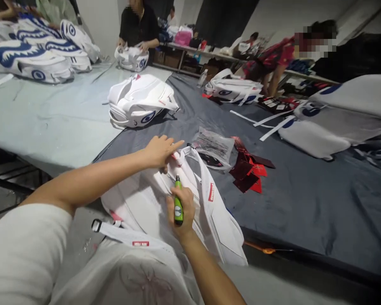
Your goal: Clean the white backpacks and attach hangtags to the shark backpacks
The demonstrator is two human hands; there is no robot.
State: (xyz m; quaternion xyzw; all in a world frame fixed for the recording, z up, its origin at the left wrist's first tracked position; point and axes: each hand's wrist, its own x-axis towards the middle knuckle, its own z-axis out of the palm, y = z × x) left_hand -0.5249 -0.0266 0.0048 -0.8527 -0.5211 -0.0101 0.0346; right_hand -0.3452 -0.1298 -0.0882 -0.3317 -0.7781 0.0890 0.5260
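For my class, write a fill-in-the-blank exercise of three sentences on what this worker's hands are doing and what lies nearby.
1. The right hand grips a small tool whose body is ____ in colour.
2. The left hand presses on a ____ backpack lying at the table's edge.
3. Beside the clear plastic bag lies a pile of shiny ____ tags.

Missing words: green; white; red

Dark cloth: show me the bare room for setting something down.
Bare dark cloth stretches right of the red tags, below the white panels. Another patch lies between backpack and plastic bag. Crowded around both hands.
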